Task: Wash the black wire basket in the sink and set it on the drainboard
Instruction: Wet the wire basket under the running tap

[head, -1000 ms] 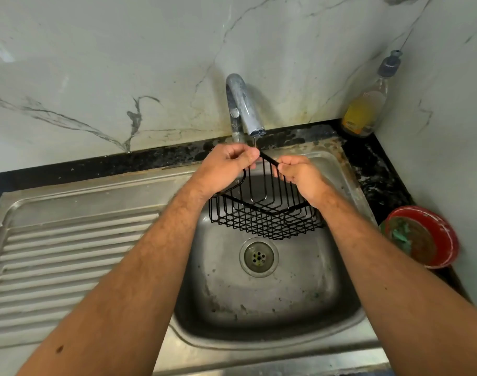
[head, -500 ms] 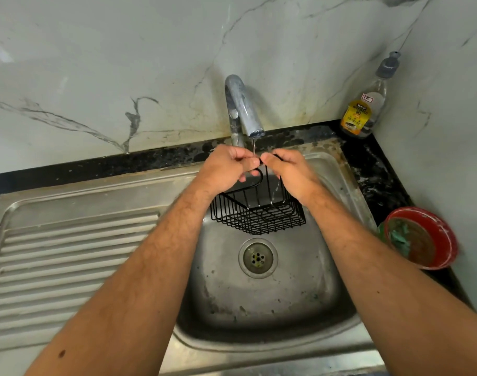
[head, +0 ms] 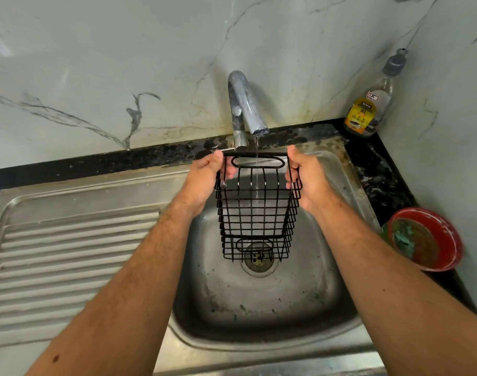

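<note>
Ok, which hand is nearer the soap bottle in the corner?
Right. The right hand grips the basket side toward the soap bottle; the left hand grips the opposite side, farther away.

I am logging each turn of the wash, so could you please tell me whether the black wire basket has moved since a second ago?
Yes. The black wire basket has been turned and now hangs lower, its bottom end over the drain.

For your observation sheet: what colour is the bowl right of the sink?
Red bowl, with green inside; seen in the head view.
</note>
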Motion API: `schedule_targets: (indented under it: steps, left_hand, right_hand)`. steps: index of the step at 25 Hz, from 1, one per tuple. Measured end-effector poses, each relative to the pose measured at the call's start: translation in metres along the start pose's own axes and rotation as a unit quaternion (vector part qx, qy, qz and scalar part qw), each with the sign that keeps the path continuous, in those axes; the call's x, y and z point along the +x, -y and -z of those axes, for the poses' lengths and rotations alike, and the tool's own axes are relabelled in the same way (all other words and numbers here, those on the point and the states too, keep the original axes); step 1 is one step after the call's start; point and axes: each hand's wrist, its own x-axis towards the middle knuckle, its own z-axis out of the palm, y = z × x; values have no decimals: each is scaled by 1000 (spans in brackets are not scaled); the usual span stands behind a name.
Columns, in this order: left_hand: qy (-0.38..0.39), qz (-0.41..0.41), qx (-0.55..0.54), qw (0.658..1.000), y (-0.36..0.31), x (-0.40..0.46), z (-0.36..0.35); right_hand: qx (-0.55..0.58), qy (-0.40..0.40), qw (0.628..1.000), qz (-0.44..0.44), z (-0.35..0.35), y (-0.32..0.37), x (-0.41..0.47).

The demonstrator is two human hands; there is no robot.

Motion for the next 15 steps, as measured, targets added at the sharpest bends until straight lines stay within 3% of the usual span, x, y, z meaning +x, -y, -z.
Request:
schedule_targets:
  steps: [4, 8, 12, 15]
  left_hand:
    - [-28, 12, -61, 998, 7, -2, 1]
    - [-20, 93, -158, 983, 9, -6, 12]
    - [-40, 139, -109, 983, 12, -10, 16]
    - [-69, 94, -111, 987, 16, -9, 16]
  right_hand:
    - [-14, 22, 999, -36, -6, 0, 3]
    - [-97, 63, 993, 28, -18, 5, 3]
    - [-154, 93, 981, 68, -37, 14, 5]
    - [-146, 93, 981, 91, -36, 17, 9]
